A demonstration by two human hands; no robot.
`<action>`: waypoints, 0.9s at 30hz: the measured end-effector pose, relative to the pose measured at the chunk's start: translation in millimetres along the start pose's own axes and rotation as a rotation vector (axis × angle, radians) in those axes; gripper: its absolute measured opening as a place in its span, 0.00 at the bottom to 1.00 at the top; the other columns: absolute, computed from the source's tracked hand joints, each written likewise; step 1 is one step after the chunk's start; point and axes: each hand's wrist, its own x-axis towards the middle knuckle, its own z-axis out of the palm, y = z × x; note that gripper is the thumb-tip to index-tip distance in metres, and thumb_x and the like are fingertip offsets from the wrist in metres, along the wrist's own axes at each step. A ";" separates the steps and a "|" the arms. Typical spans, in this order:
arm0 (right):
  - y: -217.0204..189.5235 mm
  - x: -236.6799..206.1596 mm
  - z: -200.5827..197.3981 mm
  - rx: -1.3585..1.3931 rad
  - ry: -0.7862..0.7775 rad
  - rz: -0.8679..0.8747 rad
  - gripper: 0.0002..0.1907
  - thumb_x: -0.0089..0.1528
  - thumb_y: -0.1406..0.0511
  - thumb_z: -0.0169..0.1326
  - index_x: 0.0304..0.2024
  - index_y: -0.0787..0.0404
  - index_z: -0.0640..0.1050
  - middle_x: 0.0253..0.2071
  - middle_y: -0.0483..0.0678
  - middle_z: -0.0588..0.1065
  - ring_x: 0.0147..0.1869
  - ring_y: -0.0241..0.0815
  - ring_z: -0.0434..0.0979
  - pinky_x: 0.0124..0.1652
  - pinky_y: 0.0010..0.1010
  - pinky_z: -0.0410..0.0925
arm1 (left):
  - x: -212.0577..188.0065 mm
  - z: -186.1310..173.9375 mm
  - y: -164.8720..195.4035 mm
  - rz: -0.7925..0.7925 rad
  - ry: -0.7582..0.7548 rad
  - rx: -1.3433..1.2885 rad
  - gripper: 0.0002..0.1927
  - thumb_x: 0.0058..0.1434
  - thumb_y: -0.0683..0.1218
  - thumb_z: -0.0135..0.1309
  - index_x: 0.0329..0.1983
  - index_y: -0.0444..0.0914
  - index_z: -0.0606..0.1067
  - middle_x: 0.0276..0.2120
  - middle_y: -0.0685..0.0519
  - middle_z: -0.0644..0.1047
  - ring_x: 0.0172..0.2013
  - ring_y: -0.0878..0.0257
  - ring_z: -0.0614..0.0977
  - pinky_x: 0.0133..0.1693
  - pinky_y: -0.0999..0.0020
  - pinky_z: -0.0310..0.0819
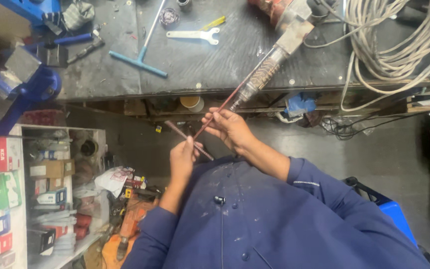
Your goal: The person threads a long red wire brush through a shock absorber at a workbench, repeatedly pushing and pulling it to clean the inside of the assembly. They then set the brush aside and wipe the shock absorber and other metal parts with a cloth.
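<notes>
My left hand [184,158] grips a thin threaded rod [181,134] that slants up to the left. My right hand [229,128] pinches a second thin reddish rod [222,107], which crosses the first and runs up to the right into the front of a worn power tool [274,55] lying on the dark workbench [200,65]. The two rods form an X between my hands. Blue sleeves cover both my arms.
On the bench lie a blue T-handle wrench [140,55], a flat white spanner [195,35], a yellow-handled tool [212,22] and a coil of pale cable [394,40]. A blue vise [36,89] is at left. Shelves of boxes [6,189] stand lower left.
</notes>
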 end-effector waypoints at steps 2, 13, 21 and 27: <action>0.2 0.4 0.3 0.008 0.015 0.018 0.16 0.68 0.66 0.53 0.56 0.67 0.72 0.50 0.52 0.77 0.59 0.49 0.78 0.59 0.43 0.73 | 5.3 -6.3 -0.2 -0.176 -0.072 -0.145 0.22 0.79 0.53 0.50 0.38 0.29 0.80 0.29 0.45 0.75 0.26 0.60 0.72 0.28 0.67 0.63; 2.1 4.5 -2.6 -0.017 0.002 0.019 0.18 0.68 0.66 0.52 0.59 0.67 0.71 0.52 0.52 0.76 0.59 0.48 0.78 0.59 0.44 0.74 | -6.4 -17.4 15.6 0.385 0.082 0.477 0.15 0.73 0.50 0.55 0.34 0.35 0.78 0.28 0.49 0.76 0.29 0.58 0.77 0.35 0.64 0.73; 2.1 4.8 -1.8 -0.020 0.008 -0.001 0.17 0.67 0.66 0.53 0.57 0.67 0.72 0.50 0.52 0.77 0.58 0.48 0.79 0.58 0.44 0.74 | -16.6 -19.0 11.6 0.547 0.229 0.526 0.13 0.70 0.49 0.48 0.47 0.35 0.77 0.36 0.46 0.78 0.29 0.57 0.78 0.34 0.63 0.74; 4.5 6.7 -3.9 -0.011 0.024 0.001 0.15 0.68 0.65 0.54 0.55 0.66 0.72 0.49 0.51 0.78 0.57 0.47 0.80 0.57 0.41 0.74 | -13.7 -19.4 12.7 0.503 0.176 0.552 0.08 0.74 0.45 0.53 0.42 0.39 0.81 0.32 0.50 0.78 0.34 0.55 0.82 0.39 0.61 0.76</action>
